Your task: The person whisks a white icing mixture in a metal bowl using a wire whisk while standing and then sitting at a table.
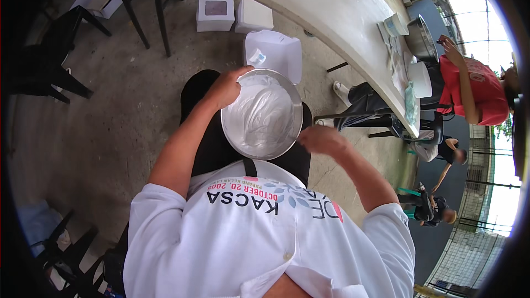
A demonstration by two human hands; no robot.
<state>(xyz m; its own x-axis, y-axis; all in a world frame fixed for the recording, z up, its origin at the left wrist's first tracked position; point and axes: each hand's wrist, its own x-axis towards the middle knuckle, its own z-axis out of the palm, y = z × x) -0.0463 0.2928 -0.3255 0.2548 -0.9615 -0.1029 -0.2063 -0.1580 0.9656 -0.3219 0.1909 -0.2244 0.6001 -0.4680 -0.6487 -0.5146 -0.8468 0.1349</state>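
A round stainless steel mixing bowl [296, 109] rests on my lap, tilted slightly. Glossy white cream [265, 109] with swirl marks covers its inside. On the bowl's upper left rim, my left hand [225, 87] has a grip, with the index finger stretched along the edge. My right hand [324, 140] is blurred at the lower right rim, its fingers curled. Whether it holds a tool or touches the rim cannot be told. Just beyond the bowl stands an open white carton [285, 51] with a small blue-and-white item [257, 57] in it.
Two white boxes [215, 14] [254, 15] sit on the concrete floor [136, 124]. A long table [352, 20] curves along the right, bearing tubs [420, 79] and a metal pot [421, 39]. Behind it is a person in red [472, 91]. Dark chairs [62, 54] stand left.
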